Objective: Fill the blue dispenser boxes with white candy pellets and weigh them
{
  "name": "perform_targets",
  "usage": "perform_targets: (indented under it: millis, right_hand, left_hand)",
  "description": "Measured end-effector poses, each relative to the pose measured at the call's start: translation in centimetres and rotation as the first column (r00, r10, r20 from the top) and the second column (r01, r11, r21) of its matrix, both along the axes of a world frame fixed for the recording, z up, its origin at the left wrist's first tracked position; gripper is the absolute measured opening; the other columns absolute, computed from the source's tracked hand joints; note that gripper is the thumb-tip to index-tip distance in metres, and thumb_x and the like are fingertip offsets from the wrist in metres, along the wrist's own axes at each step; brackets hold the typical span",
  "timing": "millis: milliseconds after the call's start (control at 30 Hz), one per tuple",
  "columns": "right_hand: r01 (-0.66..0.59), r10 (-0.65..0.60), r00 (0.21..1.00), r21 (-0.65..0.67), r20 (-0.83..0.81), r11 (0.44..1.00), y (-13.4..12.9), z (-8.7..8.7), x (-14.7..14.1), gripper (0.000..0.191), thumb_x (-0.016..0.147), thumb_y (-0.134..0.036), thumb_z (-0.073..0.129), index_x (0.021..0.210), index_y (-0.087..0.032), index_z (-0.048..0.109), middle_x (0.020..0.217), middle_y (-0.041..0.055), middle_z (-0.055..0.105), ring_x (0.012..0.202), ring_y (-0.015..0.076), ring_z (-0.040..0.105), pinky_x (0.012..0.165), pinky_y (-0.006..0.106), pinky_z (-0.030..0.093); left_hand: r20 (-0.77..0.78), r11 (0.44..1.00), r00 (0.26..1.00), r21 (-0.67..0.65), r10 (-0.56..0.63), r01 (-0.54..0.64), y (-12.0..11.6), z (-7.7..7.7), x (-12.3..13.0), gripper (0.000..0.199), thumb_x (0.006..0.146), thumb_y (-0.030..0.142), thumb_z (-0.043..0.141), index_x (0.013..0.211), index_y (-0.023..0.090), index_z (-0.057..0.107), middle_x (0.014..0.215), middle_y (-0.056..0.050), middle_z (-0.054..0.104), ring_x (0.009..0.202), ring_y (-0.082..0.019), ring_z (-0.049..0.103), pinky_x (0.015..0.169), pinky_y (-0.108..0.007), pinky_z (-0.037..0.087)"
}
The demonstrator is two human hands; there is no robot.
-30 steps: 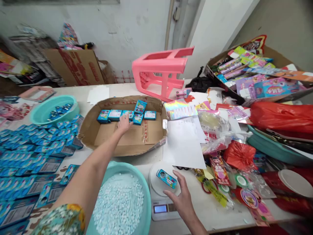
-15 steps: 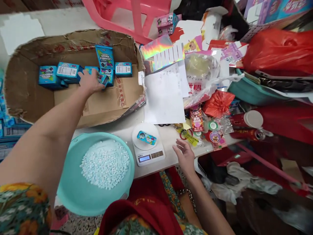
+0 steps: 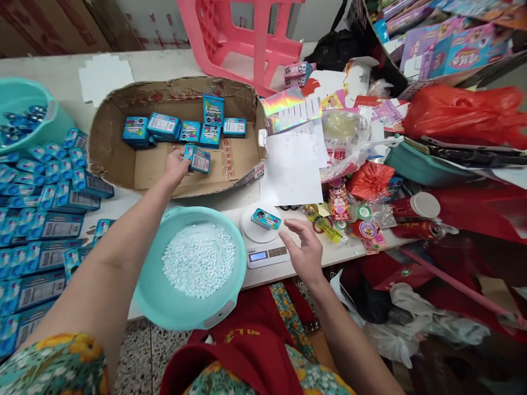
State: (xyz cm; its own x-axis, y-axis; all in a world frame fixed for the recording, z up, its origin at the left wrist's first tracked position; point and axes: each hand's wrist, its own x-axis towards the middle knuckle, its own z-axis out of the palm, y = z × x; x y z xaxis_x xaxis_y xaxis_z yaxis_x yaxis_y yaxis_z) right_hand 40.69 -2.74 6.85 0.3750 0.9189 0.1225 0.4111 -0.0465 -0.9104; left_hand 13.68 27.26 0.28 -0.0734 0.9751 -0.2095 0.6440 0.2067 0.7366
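Note:
My left hand (image 3: 178,167) is closed on a small blue candy box (image 3: 198,159), held over the front part of a low cardboard carton (image 3: 164,178). Several more blue boxes (image 3: 163,126) sit along the carton's back. My right hand (image 3: 304,247) holds nothing; its fingers are apart, beside a white kitchen scale (image 3: 263,255). On the scale's round plate lies a small blue candy tin (image 3: 266,219), close to my right fingertips. A turquoise basin (image 3: 185,315) with pale blue candies (image 3: 200,260) stands left of the scale.
Stacked blue boxes (image 3: 41,230) cover the table's left side, below another turquoise basin (image 3: 53,115). Behind the carton stands a pink plastic basket (image 3: 230,68). White paper (image 3: 292,170), bags and packaging crowd the right. The table's front edge runs just below the scale.
My left hand has lifted a blue box from the row and brought it toward the carton's front. My right hand has moved closer to the tin on the scale. The view has shifted left.

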Motion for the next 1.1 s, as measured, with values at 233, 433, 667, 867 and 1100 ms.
perform_targets:
  millis: [233,433,667,867,1100]
  right_hand:
    - [-0.263,0.256,0.962,0.065,0.099,0.963,1.5,3.3,-5.9,0.062,0.071,-0.035,0.074,0.127,-0.028,0.05,0.13,0.0083,0.052,0.123,0.0277,0.046,0.104,0.048,0.039]
    - [-0.509,0.446,0.85,-0.224,-0.28,0.831,-0.7,3.2,-7.7,0.049,0.062,-0.039,0.078,0.105,-0.023,0.06,0.09,0.002,0.068,0.083,0.0222,0.065,0.074,0.035,0.054]
    - [0.49,-0.516,0.835,-0.166,-0.191,0.856,-6.5,-3.3,3.5,0.054,0.057,-0.036,0.079,0.102,-0.017,0.057,0.086,0.0006,0.063,0.075,0.0163,0.061,0.075,0.034,0.051]
    - [0.619,-0.627,0.779,-0.123,-0.032,0.776,-5.6,-10.0,8.2,0.063,0.059,-0.048,0.075,0.106,-0.012,0.054,0.096,0.0078,0.06,0.086,0.0214,0.059,0.084,0.043,0.049]
    - [0.493,-0.527,0.754,0.192,0.392,0.849,-5.2,-7.3,4.5,0.07,0.069,-0.045,0.072,0.126,-0.014,0.045,0.132,0.0198,0.042,0.129,0.0319,0.033,0.106,0.055,0.027]
  left_hand:
    - [0.411,0.987,0.907,-0.081,-0.097,0.142,-13.8,10.1,-3.0,0.023,0.069,0.013,0.061,0.092,0.016,0.064,0.076,-0.001,0.062,0.064,-0.014,0.058,0.058,-0.025,0.05]
    - [0.649,0.874,0.75,-0.285,-0.125,0.393,-25.0,8.4,-1.4,0.022,0.071,0.029,0.066,0.091,0.02,0.068,0.089,-0.007,0.065,0.074,-0.021,0.061,0.063,-0.031,0.05]
    - [-0.063,0.66,0.669,-0.256,-0.74,0.706,-32.1,-2.2,-1.0,0.029,0.088,0.035,0.041,0.099,0.018,0.062,0.105,-0.012,0.057,0.101,-0.028,0.05,0.093,-0.046,0.036]
    - [-0.044,0.559,0.617,-0.476,-0.786,0.678,-34.4,-1.3,-3.1,0.029,0.089,0.036,0.035,0.089,0.017,0.057,0.086,-0.01,0.059,0.076,-0.024,0.055,0.071,-0.036,0.04]
    - [0.374,0.649,0.832,-0.52,-0.41,0.555,-33.6,-1.3,-5.1,0.026,0.078,0.037,0.054,0.06,0.018,0.049,0.055,0.0,0.046,0.049,-0.012,0.041,0.049,-0.024,0.029]
